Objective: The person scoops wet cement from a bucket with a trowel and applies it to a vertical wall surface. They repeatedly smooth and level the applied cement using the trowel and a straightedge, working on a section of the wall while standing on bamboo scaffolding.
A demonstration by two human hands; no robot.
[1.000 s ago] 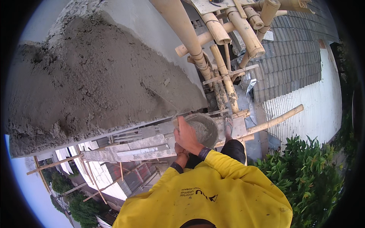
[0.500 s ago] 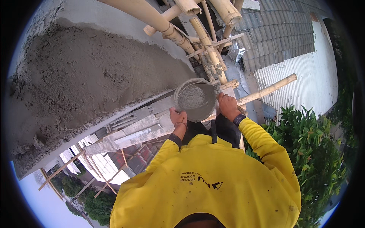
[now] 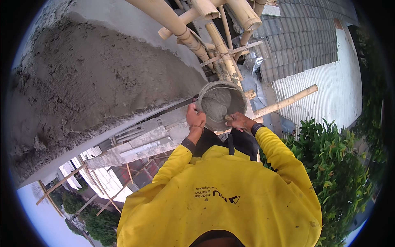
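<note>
A round grey bucket [image 3: 236, 99], crusted with mortar, is tilted in front of my body with its mouth facing up. Wet grey mortar [image 3: 216, 99] lies inside it. My left hand [image 3: 196, 117] is closed on the bucket's left rim. At the near right side of the mouth, my right hand [image 3: 240, 121] grips the short wooden handle of a trowel [image 3: 228, 117]. The blade end reaches into the bucket and is coated or covered by mortar, so its outline is hard to make out.
A wall with a broad coat of rough wet mortar [image 3: 94, 78] stands at my left. Bamboo scaffold poles [image 3: 224, 49] rise ahead, and one pole [image 3: 286, 101] juts right. Planks [image 3: 144, 142] lie lower left. Tiled roofing [image 3: 296, 37] and leafy branches [image 3: 325, 164] are at right.
My right hand has moved from the bucket's right rim leftward and nearer, bringing the trowel into the mortar. The bucket has shifted slightly right and its mouth tips more toward me.
</note>
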